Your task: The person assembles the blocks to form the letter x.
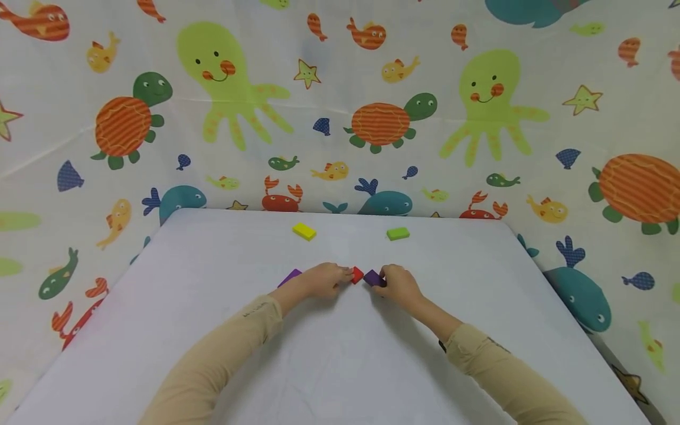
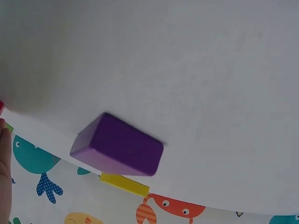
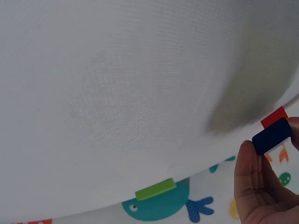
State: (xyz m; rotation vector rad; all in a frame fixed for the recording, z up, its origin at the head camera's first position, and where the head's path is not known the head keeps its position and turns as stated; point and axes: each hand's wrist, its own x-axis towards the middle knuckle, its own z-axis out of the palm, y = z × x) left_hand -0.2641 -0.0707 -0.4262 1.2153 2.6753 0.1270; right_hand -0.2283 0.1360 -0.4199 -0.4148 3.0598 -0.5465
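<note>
In the head view, my left hand (image 1: 325, 280) is over the middle of the white table, its fingertips on a small red block (image 1: 357, 275). The hand itself covers part of that block. My right hand (image 1: 399, 285) pinches a dark blue block (image 3: 272, 136) between thumb and fingers. The blue block is held tilted just right of the red one, with a narrow gap between them in the head view. Behind my left wrist lies a purple block (image 1: 290, 277), partly hidden by the arm; the left wrist view shows this purple block (image 2: 122, 145) more fully.
A yellow block (image 1: 304, 231) lies near the table's back edge, left of centre. To its right, also near that edge, is a light green block (image 1: 398, 234). Behind the white table (image 1: 345, 366) hangs a curtain (image 1: 329, 71) printed with sea animals.
</note>
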